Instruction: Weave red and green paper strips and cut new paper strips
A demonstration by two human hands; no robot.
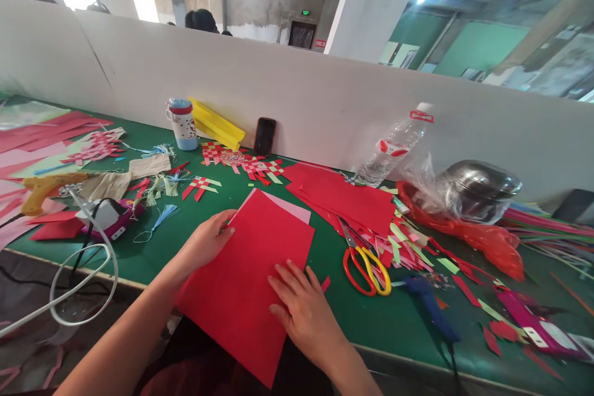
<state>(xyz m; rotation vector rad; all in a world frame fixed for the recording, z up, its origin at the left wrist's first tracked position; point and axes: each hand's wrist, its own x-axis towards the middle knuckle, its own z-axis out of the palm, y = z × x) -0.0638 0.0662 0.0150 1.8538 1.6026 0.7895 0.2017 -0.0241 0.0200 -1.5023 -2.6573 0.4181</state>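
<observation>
A large red paper sheet (253, 266) lies on the green table (371, 315), its near corner hanging over the front edge. A pink sheet (292, 207) peeks out under its far side. My left hand (206, 241) grips the red sheet's left edge, fingers curled round it. My right hand (301, 303) lies flat on the sheet's lower right part, fingers spread out and pressing down.
Scissors with red and yellow handles (366, 266) lie right of the sheet beside a red paper stack (343, 195) and strips. A blue glue gun (429, 300), plastic bottle (392, 148), steel bowl (482, 185), cup (182, 124), phone (265, 135) and yellow glue gun (44, 189) surround it.
</observation>
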